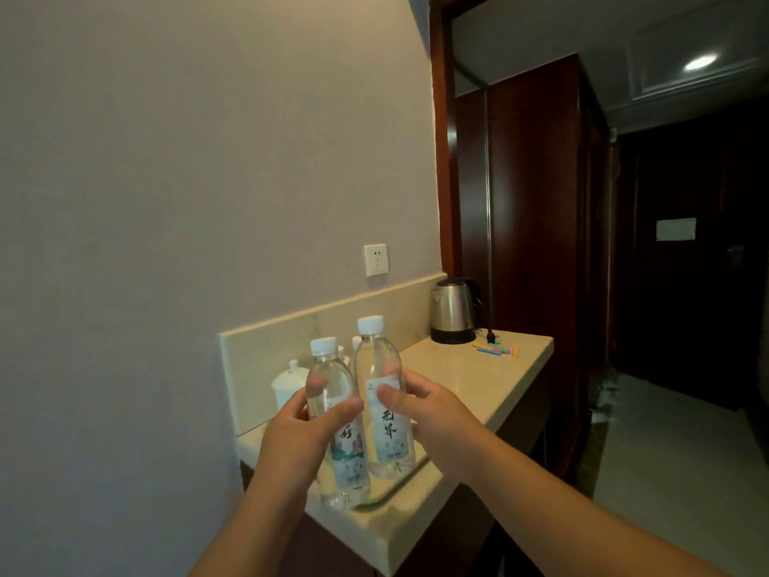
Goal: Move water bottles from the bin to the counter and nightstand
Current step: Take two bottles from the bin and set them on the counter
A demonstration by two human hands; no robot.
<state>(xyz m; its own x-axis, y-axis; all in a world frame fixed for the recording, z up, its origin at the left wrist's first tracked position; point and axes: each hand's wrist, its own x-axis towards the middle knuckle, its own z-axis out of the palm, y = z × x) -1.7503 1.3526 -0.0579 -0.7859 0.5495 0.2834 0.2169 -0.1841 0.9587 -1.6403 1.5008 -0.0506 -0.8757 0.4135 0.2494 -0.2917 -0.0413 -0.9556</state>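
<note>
- A white lidded cup (287, 387) stands near the counter's back left corner, close to the backsplash, partly hidden behind the bottles.
- The left hand (301, 441) has thumb and fingers wrapped round the left bottle (339, 422), a clear, white-capped water bottle held upright over the counter's (478, 381) front left part; I cannot tell whether its base touches the surface.
- Just beside it, almost touching, the right bottle (385, 393) stands taller in view, its label with dark characters facing me; its base is low over a tray-like rim at the counter's left end.
- The right hand (432, 422) clasps that bottle at mid-body, thumb across the label.
- More white caps peek out behind the two bottles.
- Coloured sachets (495, 349) lie near the counter's right edge.
- A steel kettle (453, 310) sits on its base in the back right corner.
- A wall socket (375, 260) is above the backsplash.
</note>
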